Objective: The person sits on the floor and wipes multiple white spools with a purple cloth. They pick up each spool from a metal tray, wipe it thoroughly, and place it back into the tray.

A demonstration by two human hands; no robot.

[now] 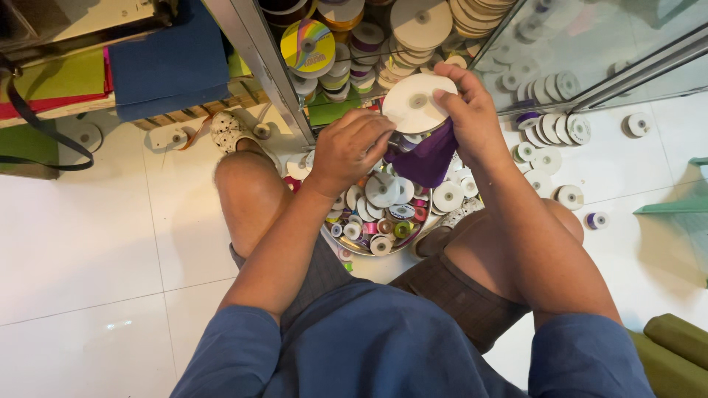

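Blue shirt (383, 346) and brown shorts (450, 295) closest to the lens, bare knees either side of a round tray (354, 247) crammed with small ribbon spools. Up above that, right hand (472, 118) wrapped around a big white ribbon spool (414, 102), fingers curled over its top edge and thumb side pressing in, with a bunch of loose purple ribbon (430, 158) hanging down from under it. Left hand (350, 147) mostly closed, fingertips pinched right by the spool's lower left edge, probably on the ribbon end, but can't really tell what's in the pinch. Looks like mid-wind to me: a fair wad of purple not yet on the spool, so not close to finished with this one. Plenty done already by the look of it, with stacks of spools (413, 33) sitting on the cabinet shelf behind the glass door (590, 44), and more white spools (553, 133) lined up on the floor tiles to the right. Hard to see: how much ribbon is actually on the held spool (only the flat face showing), tray bottom buried, green thing (678, 346) at bottom right cut off, sandal (228, 131) half hidden behind the left knee.
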